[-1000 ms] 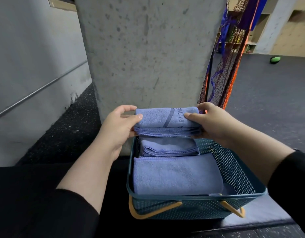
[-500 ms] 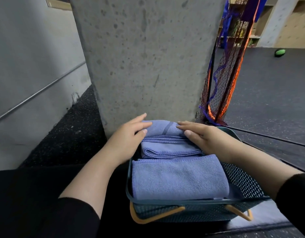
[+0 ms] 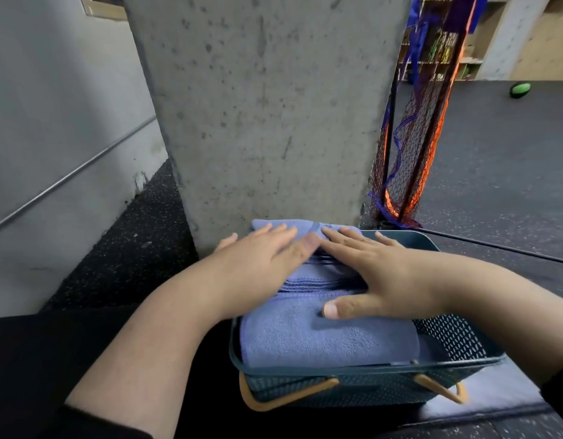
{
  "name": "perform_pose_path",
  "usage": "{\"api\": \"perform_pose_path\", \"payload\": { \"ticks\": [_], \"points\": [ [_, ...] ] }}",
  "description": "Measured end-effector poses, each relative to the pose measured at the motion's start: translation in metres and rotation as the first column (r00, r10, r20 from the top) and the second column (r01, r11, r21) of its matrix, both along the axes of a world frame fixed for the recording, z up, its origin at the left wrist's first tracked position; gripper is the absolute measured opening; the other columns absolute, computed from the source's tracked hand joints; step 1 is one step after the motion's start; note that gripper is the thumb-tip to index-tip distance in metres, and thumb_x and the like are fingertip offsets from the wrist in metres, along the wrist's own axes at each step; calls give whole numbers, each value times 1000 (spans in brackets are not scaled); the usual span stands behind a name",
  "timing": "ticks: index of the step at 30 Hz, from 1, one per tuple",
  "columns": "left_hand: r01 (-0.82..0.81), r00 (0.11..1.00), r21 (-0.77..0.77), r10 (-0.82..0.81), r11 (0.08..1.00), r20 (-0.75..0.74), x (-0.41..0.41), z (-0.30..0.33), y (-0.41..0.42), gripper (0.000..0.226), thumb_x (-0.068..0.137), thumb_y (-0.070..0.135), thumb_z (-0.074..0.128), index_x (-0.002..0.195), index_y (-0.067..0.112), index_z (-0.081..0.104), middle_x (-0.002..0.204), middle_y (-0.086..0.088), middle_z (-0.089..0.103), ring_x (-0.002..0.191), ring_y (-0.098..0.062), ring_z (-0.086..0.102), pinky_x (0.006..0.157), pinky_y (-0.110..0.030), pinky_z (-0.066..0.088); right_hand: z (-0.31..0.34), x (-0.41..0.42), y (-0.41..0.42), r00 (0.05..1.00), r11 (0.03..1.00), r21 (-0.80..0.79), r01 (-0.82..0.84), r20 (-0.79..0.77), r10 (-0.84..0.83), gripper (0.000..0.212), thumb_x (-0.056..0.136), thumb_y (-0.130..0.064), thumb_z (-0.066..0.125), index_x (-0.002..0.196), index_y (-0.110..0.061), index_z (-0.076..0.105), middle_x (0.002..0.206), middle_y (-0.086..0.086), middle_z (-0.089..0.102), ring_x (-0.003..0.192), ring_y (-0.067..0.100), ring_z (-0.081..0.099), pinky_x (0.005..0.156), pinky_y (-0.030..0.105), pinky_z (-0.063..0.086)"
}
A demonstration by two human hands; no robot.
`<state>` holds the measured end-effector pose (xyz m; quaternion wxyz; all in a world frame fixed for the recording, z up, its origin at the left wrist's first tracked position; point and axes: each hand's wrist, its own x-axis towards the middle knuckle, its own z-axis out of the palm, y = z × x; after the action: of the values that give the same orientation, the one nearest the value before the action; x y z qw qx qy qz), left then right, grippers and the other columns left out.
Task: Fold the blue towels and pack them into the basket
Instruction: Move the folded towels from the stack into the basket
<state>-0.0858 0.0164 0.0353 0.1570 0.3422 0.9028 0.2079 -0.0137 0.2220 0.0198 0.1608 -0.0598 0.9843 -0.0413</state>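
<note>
A dark teal mesh basket (image 3: 457, 339) with tan handles stands on the floor in front of me. Folded blue towels fill it: a wide one (image 3: 324, 337) at the near side, a folded towel with a darker stripe (image 3: 305, 226) at the far end, and stacked folded edges between them. My left hand (image 3: 258, 261) lies flat with straight fingers on the far towel's left part. My right hand (image 3: 375, 274) lies flat beside it, fingers on the far towel and thumb on the near towel. The two hands hide most of the far towel.
A concrete pillar (image 3: 267, 106) rises directly behind the basket. An orange and blue net on a pole (image 3: 410, 160) hangs at its right. Dark rubber flooring (image 3: 502, 172) stretches to the right, with a green ball (image 3: 520, 89) far off. A grey wall (image 3: 52, 137) stands at the left.
Both hands carried the striped folded towel down from above the basket onto its far end. They let go of their pinch and now press flat on top of it.
</note>
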Motion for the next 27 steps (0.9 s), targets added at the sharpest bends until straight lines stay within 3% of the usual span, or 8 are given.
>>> {"api": "perform_pose_path", "payload": {
  "ticks": [3, 7, 10, 15, 22, 25, 27],
  "points": [
    [-41, 998, 165, 47, 985, -35, 3, 20, -10, 82, 87, 85, 15, 149, 40, 43, 160, 22, 30, 147, 8, 19, 126, -40, 11, -1, -3, -4, 999, 999, 36, 9, -38, -8, 116, 70, -92, 32, 160, -31, -9, 166, -14, -16, 151, 7, -18, 124, 54, -2],
    [51, 961, -189, -100, 981, -259, 16, -11, 9, 63, 100, 56, 14, 157, 32, 24, 169, 11, 1, 154, -3, -6, 126, -42, 3, -6, -2, -10, 996, 999, 38, 19, -92, -15, 109, 75, -88, 27, 160, -28, -4, 168, -10, -9, 153, 10, -12, 125, 52, 1],
    [-68, 929, -236, -25, 969, -369, 19, -55, 23, 72, 98, 58, 0, 161, 24, 2, 169, 4, -15, 154, -11, -16, 124, -49, -2, -14, 4, -13, 991, 998, 57, 31, -131, -23, 111, 70, -88, 12, 160, -25, -7, 167, -7, -12, 153, 12, -14, 126, 47, 2],
    [-103, 896, -198, 4, 975, -444, 5, -72, 22, 84, 85, 62, -12, 161, 25, -4, 166, 4, -24, 151, -13, -26, 123, -52, -8, -36, 1, -7, 974, 998, 61, -15, -224, 28, 107, 78, -87, 1, 161, -20, -3, 169, -4, -3, 154, 12, -9, 126, 46, 4],
    [-166, 903, -291, 27, 942, -429, 6, -75, 30, 73, 100, 63, 8, 161, 24, 2, 169, 11, -3, 155, -9, -7, 123, -55, -5, -45, -4, 6, 979, 999, 28, -45, -197, 50, 106, 79, -89, 5, 161, -22, 3, 168, -12, 3, 153, 3, -6, 126, 47, 5],
    [-191, 859, -277, 24, 942, -511, 7, -72, 34, 80, 94, 65, 0, 159, 23, 20, 164, 8, 21, 152, -13, 12, 119, -53, 4, -49, -4, 6, 980, 998, 43, -48, -193, 56, 104, 78, -88, 1, 161, -25, 5, 168, -13, 4, 153, 4, -5, 125, 49, 6],
    [-192, 835, -256, 20, 947, -550, 5, -67, 35, 81, 91, 68, 3, 152, 25, 34, 162, 3, 24, 150, -18, 12, 118, -51, 4, -48, -3, 5, 977, 997, 57, -52, -206, 62, 102, 80, -87, 2, 161, -26, 7, 167, -14, 7, 153, 4, -3, 125, 50, 6]
  ]
}}
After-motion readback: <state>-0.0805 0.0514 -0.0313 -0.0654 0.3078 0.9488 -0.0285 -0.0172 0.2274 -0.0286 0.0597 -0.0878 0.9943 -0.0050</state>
